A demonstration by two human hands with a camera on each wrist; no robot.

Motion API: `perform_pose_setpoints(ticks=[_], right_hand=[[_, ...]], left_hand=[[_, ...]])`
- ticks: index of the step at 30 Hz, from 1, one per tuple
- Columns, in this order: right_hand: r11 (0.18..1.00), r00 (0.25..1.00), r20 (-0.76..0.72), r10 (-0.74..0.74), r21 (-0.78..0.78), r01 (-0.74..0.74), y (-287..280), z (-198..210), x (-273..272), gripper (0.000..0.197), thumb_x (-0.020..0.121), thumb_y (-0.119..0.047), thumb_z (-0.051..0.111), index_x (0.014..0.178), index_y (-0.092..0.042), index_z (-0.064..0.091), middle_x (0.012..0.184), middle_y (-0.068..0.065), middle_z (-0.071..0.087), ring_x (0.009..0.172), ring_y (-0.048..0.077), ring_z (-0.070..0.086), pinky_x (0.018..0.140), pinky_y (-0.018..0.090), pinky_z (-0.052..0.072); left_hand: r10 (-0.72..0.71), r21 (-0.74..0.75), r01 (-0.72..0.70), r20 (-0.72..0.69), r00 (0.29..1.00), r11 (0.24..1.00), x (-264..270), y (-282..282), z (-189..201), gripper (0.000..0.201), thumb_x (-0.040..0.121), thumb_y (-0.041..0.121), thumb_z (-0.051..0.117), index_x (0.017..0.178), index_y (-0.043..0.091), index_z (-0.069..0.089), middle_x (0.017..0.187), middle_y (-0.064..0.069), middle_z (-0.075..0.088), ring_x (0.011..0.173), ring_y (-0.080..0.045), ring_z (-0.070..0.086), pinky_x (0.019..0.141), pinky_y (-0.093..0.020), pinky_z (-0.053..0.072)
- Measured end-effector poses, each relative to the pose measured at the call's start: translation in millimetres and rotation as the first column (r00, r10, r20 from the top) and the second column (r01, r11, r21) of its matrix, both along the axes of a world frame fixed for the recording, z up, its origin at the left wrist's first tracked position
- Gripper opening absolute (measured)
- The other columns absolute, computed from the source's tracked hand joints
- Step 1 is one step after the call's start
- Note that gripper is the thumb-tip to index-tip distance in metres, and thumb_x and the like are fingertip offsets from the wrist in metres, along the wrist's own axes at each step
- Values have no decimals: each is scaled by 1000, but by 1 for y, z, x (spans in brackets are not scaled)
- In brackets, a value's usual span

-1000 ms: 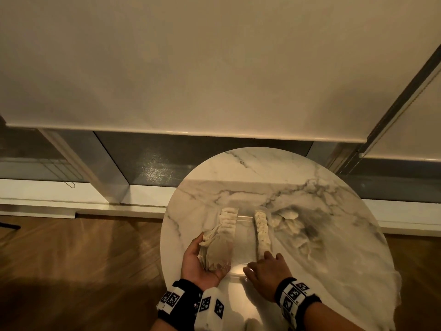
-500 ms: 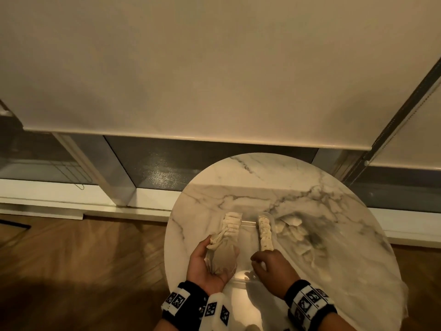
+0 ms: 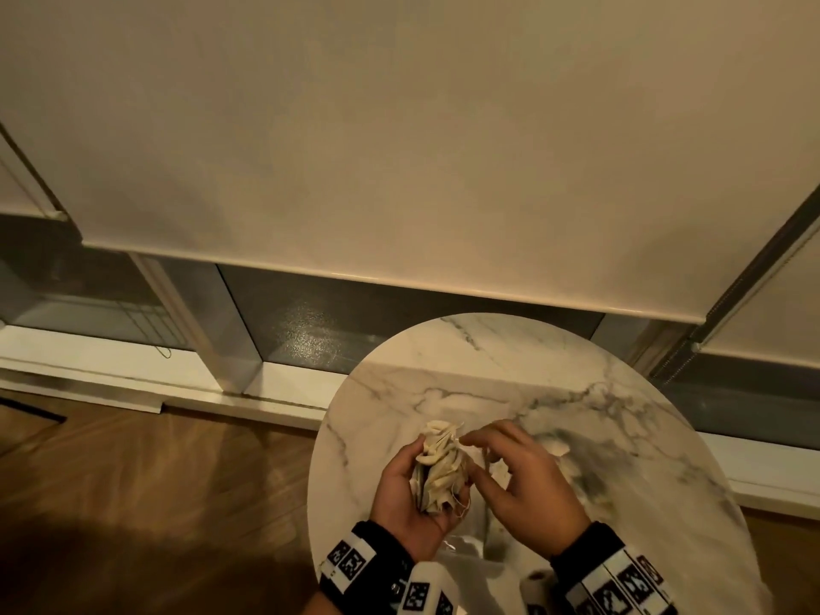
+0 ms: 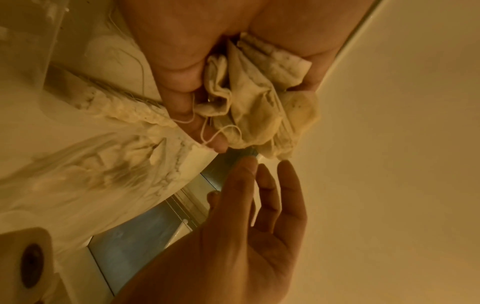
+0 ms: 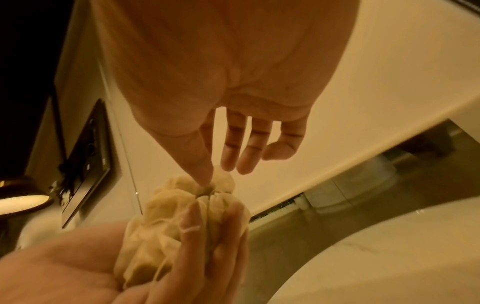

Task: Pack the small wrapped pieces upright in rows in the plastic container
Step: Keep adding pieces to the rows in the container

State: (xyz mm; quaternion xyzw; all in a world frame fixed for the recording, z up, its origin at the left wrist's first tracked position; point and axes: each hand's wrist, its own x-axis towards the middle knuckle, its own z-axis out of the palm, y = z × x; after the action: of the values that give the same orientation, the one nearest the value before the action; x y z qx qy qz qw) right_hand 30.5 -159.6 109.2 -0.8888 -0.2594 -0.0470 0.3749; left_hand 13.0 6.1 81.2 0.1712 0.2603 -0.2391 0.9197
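Note:
My left hand (image 3: 401, 490) holds a bunch of pale wrapped pieces (image 3: 439, 466) with loose strings, lifted above the table; its fingers (image 4: 176, 65) curl round the bunch (image 4: 259, 102). My right hand (image 3: 466, 442) meets the bunch's top edge, thumb and forefinger (image 4: 246, 170) pinching one piece there while the other fingers (image 5: 249, 148) stay straight. The bunch (image 5: 179, 216) fans out between both hands. The clear plastic container (image 3: 463, 550) lies below the hands, mostly hidden; a row of pieces (image 4: 122, 109) stands along its wall (image 4: 49, 47).
Loose wrapped pieces (image 3: 560, 447) lie on the round marble table (image 3: 510, 370) to the right of my hands. The table's left edge drops to a wooden floor (image 3: 155, 503). A roller blind (image 3: 399, 148) and low window stand behind. A lamp (image 5: 20, 200) glows at left.
My left hand has lifted the bunch of pieces up off the container. My right hand left the container's near edge and rose to the bunch's top.

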Motion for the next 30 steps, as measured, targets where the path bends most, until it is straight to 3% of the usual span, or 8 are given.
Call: perform_pose_setpoints(ticks=[4,11,17,20,22,24,27,30], right_hand=[[997,994,98,49,-68,-43,-1,3,4,16,91,-30,64,106,-34,66,103,-20,52,95,2,54,79,22,47],[999,988,149,46,-21,-43,-1,12,7,12,90,-28,69,100,-34,70,99,-22,54,95,4,53,78,21,45],[961,995,-91,-50,265,72,4,28,-4,14,86,-15,74,87,-29,73,98,-15,68,97,12,65,72,23,54],[800,919,-391,-50,536,272,7,34,-4,12,88,0,69,81,-11,69,92,2,74,89,20,71,72,34,58],[605,799,-600,20,644,468,8,35,-1,8,90,3,63,84,-2,62,86,18,70,81,30,67,65,37,57],[415,665,-735,129,649,637,8,34,1,8,92,4,58,90,-4,58,85,21,66,76,31,65,62,35,57],[197,542,-783,305,608,769,9,32,3,18,90,8,52,100,-6,57,83,15,67,70,25,68,58,29,59],[68,489,-744,456,576,814,7,31,5,36,81,12,48,110,-6,59,89,18,65,72,25,68,59,26,60]], left_hand=[[3,8,-3,12,1000,1000,1,-1,9,36,88,36,61,108,7,71,94,-13,68,71,-26,66,64,-33,53],[3,21,-3,22,1000,1000,3,2,14,37,88,36,60,95,3,74,91,-14,69,70,-28,68,62,-34,55],[-21,4,21,20,1000,1000,2,9,7,40,91,37,56,101,4,75,97,-17,69,83,-29,65,63,-33,51],[-7,-21,7,4,1000,1000,3,12,3,38,87,35,58,108,7,73,100,-16,67,88,-27,59,62,-31,50],[5,-10,-5,-9,1000,1000,4,14,0,39,85,33,59,110,7,73,101,-15,66,86,-29,61,62,-31,49],[-5,3,5,-11,1000,1000,4,16,-1,38,83,33,61,107,6,73,103,-16,66,84,-31,64,62,-31,49],[-22,18,22,-18,1000,1000,4,20,-3,37,82,33,62,100,3,76,100,-16,67,82,-34,66,63,-33,51],[-36,28,37,-34,999,999,3,25,-5,38,79,34,63,97,3,76,98,-16,67,83,-34,66,64,-33,52]])
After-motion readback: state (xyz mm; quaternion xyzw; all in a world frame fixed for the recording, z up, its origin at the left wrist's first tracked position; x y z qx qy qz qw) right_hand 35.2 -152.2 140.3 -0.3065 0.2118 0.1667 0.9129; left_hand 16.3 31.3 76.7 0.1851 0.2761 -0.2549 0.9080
